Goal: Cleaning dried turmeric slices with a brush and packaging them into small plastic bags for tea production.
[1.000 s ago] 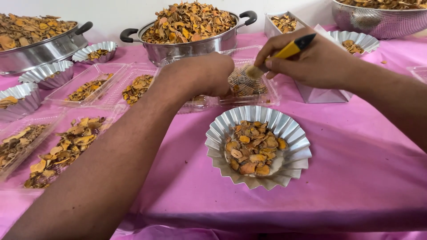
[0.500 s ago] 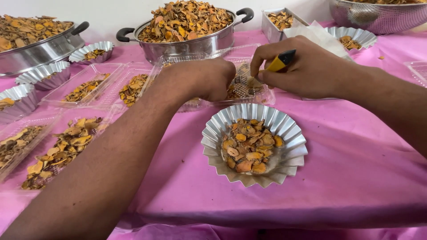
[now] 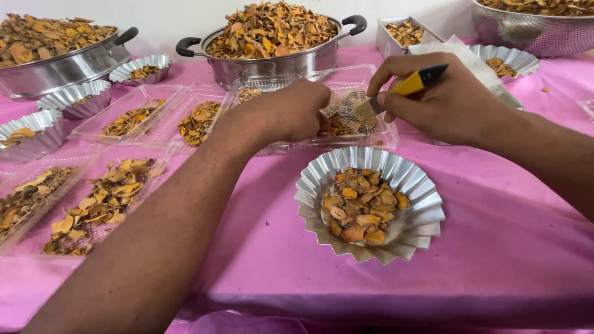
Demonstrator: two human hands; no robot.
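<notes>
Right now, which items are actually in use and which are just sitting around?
In use:
- left hand on the clear plastic tray
- right hand holding the yellow-handled brush over that tray
- dried orange slices in that tray

Sitting around:
- fluted foil dish of slices
- steel pot
- side trays
- pink cloth

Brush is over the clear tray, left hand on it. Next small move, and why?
Probably sweep the brush toward the near edge of the clear tray. The right hand holds its bristles down among the dried slices there, the left hand steadies the tray, and the fluted foil dish sits just below that edge.
</notes>
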